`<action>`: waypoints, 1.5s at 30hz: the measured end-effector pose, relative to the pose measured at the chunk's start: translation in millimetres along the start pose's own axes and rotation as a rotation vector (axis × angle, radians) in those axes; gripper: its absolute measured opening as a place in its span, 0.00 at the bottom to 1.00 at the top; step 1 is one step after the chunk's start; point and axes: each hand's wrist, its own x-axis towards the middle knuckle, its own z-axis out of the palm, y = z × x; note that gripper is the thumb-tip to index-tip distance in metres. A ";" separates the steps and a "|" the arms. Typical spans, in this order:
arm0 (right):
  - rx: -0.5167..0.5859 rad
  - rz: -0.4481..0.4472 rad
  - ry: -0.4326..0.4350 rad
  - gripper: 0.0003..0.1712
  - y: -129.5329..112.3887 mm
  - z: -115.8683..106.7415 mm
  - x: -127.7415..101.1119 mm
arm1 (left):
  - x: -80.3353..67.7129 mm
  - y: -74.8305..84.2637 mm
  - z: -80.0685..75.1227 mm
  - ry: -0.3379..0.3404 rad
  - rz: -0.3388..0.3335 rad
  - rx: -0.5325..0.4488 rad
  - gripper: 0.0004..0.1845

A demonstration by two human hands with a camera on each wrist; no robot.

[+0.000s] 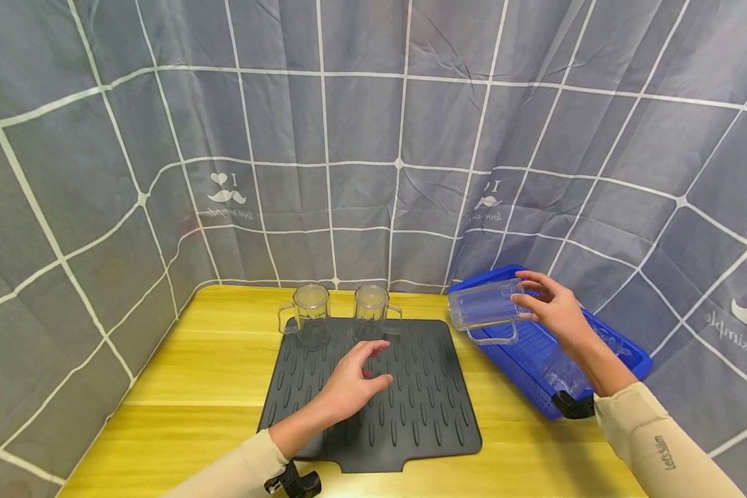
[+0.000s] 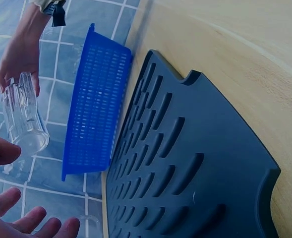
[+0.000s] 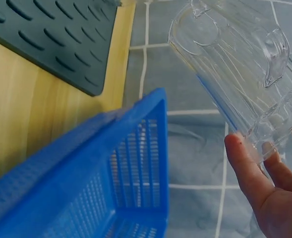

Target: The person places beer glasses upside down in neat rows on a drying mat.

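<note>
Sideways, a clear mug (image 1: 485,308) held over the blue basket (image 1: 622,349).
Right hand (image 1: 554,308) fingers grip its base, long axis pointing 9 o'clock toward the mat (image 1: 423,408); left hand (image 1: 351,384) hovers nearer the mat, fingers relaxed, holding nothing.

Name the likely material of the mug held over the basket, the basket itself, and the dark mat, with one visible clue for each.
Mug: clear, glossy plastic or glass; see-through wall, which one unclear. Basket: blue moulded plastic, perforated mesh walls. Mat: dark grey, matte, probably rubber or silicone; raised oval ribs.
</note>
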 end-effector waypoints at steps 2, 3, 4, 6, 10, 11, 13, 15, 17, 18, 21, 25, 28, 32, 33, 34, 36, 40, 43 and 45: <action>0.016 0.010 -0.010 0.30 1.9 3.8 -1.8 | -0.1 -0.1 0.5 0.001 -0.006 0.001 0.29; 0.025 0.012 -0.014 0.30 2.6 6.1 -2.5 | 0.1 -0.4 0.6 0.001 -0.007 0.003 0.29; 0.032 0.015 -0.015 0.30 3.3 8.3 -3.0 | 0.3 -0.3 0.7 0.002 -0.006 -0.001 0.29; 0.048 0.016 -0.023 0.30 4.6 12.9 -3.9 | 1.0 0.0 0.7 0.004 -0.007 -0.004 0.29; 0.083 0.022 -0.043 0.30 5.9 22.4 -7.0 | 3.1 1.4 1.9 0.003 -0.016 -0.016 0.29; 0.092 0.022 -0.049 0.30 6.0 24.8 -8.1 | 3.8 1.6 2.5 0.002 -0.019 -0.017 0.29; 0.116 0.026 -0.052 0.30 5.9 29.6 -9.6 | 5.5 2.4 3.7 0.002 -0.024 -0.023 0.29; 0.142 0.028 -0.054 0.29 5.8 34.3 -10.2 | 7.3 2.8 4.6 0.003 -0.024 -0.029 0.29; 0.175 0.028 -0.053 0.28 5.5 39.2 -10.4 | 9.2 3.7 4.8 0.007 -0.023 -0.038 0.29; 0.191 0.030 -0.054 0.27 5.4 41.5 -10.4 | 10.0 4.0 4.8 0.009 -0.022 -0.043 0.29; 0.230 0.037 -0.067 0.26 6.2 49.0 -10.5 | 12.1 3.8 4.6 0.013 -0.021 -0.046 0.29; 0.268 0.051 -0.084 0.27 7.9 58.6 -11.8 | 13.7 2.5 6.1 0.020 -0.036 -0.049 0.29; 0.310 0.056 -0.089 0.26 8.5 64.0 -14.0 | 16.4 1.3 9.3 0.023 -0.044 -0.055 0.30; 0.354 0.055 -0.103 0.26 8.6 71.0 -16.7 | 20.7 0.8 12.1 0.024 -0.066 -0.070 0.31; 0.357 0.052 -0.109 0.26 8.7 72.8 -17.0 | 21.7 0.8 12.4 0.024 -0.077 -0.079 0.32; 0.356 0.049 -0.113 0.26 8.9 74.7 -17.1 | 22.6 0.8 12.7 0.027 -0.088 -0.085 0.33; 0.354 0.048 -0.115 0.27 9.7 78.1 -17.1 | 24.5 1.4 12.9 0.030 -0.110 -0.111 0.35; 0.367 0.051 -0.111 0.26 12.2 83.2 -18.1 | 28.1 3.1 13.3 0.018 -0.130 -0.181 0.38; 0.421 0.067 -0.101 0.24 14.3 88.4 -18.7 | 30.8 3.9 13.3 0.000 -0.138 -0.260 0.38; 0.462 0.074 -0.103 0.23 16.4 93.3 -20.0 | 31.6 3.6 14.0 -0.006 -0.153 -0.314 0.38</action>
